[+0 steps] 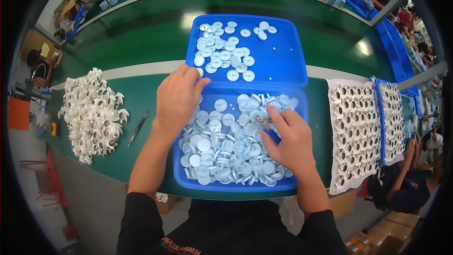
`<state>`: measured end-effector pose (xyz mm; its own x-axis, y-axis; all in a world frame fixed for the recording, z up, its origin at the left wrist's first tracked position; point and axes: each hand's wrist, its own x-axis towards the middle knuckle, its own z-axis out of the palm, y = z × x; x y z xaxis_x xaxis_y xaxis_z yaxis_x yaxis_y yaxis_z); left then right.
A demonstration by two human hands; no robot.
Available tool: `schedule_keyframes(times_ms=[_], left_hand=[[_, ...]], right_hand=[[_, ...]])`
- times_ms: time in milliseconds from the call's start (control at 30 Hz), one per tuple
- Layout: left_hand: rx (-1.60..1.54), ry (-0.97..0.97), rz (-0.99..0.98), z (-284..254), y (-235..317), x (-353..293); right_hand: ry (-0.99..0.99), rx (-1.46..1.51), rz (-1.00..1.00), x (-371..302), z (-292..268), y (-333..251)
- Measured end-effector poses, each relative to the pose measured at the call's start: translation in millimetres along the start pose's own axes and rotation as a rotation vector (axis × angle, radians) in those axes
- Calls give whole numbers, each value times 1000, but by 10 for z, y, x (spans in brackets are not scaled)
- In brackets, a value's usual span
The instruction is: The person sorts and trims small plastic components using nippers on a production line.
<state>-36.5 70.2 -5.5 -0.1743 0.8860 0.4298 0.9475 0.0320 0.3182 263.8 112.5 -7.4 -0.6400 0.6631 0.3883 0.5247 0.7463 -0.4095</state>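
Observation:
My left hand (pixel 178 99) is closed at the left edge where two blue trays meet, with a pale blue round disc (pixel 200 72) showing between its thumb and fingers. Over the nearer tray (pixel 179 179), my right hand (pixel 293 138) has its thumb and forefinger curled around a small, shiny, tan-coloured thing (pixel 263 122) that is too small to name. Beneath it lies a heap of pale blue discs (pixel 222 156), many with a short stem in the middle. The farther tray (pixel 288 68) bears more discs, spread mostly over its left half.
Left of the trays, a pair of tweezers (pixel 138 129) lies beside a pile of white, petal-shaped parts (pixel 92 113). To the right, similar parts stand in rows on a white cloth (pixel 351 179). A green conveyor belt (pixel 141 42) runs beyond, with people working around it.

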Motion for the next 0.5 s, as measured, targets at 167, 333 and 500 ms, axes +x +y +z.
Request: schedule_keyframes(times_ms=[167,333,500], left_hand=[[220,-285,36,-92,-10,-132],[316,-378,37,-41,91,-179],[218,-359,89,57,38,-203]], right_hand=[[-105,-21,17,7,-56,-12],[-130,79,112,-10,-57,-13],[-145,155,119,-4,-82,9]])
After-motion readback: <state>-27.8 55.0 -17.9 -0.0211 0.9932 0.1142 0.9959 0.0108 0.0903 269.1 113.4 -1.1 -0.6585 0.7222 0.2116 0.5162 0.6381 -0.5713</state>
